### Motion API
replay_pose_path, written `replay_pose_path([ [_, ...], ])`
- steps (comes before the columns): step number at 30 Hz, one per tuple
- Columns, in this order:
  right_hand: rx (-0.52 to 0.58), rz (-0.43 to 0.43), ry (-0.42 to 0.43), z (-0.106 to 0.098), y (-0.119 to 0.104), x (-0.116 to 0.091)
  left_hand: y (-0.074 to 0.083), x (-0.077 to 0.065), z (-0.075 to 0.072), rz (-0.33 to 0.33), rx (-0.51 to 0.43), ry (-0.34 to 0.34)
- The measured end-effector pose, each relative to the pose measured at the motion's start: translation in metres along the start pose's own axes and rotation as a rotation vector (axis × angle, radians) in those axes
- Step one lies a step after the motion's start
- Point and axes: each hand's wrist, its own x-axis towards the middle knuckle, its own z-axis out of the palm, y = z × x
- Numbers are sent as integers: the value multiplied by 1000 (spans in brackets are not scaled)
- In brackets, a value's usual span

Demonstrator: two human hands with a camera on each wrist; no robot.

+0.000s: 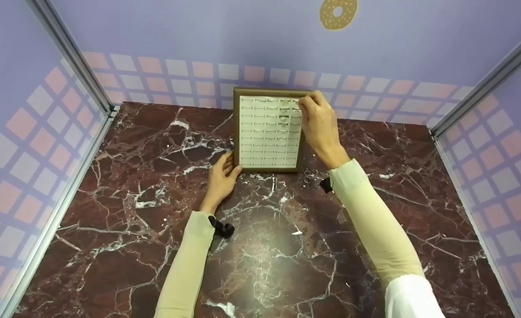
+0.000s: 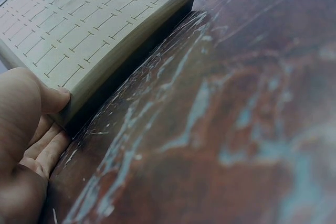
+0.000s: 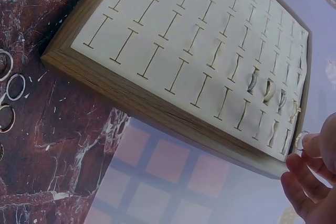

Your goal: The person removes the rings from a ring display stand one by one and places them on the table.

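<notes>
A wood-framed ring display tray (image 1: 237, 128) leans upright near the back wall, its white slotted pad (image 3: 173, 40) facing me. My left hand (image 1: 221, 179) grips the tray's lower left corner; in the left wrist view the thumb (image 2: 56, 98) lies on the frame and the fingers reach beneath. At the upper right corner, my right hand (image 1: 321, 123) pinches a small ring (image 3: 300, 140) between thumb and fingertips, close to the pad's end slots. Several rings, including a gold band (image 3: 269, 91), sit in a row of slots beside it.
Several loose rings (image 3: 16, 86) lie on the dark red marble table (image 1: 260, 247), just right of the tray's foot. The back wall (image 1: 176, 35) stands close behind the tray, and side panels (image 1: 31, 132) flank the table.
</notes>
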Motion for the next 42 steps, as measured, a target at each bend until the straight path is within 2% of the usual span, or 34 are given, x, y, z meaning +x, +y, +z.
replay_pose_path([
  [17,72,-61,-12,-12,9,-31,1,0,-2,-18,29,-7],
  [22,82,-70,-29,-16,12,-43,1,1,-2,-3,17,-1],
  [42,100,-45,-81,-18,35,-100,2,1,1,-2,24,9],
])
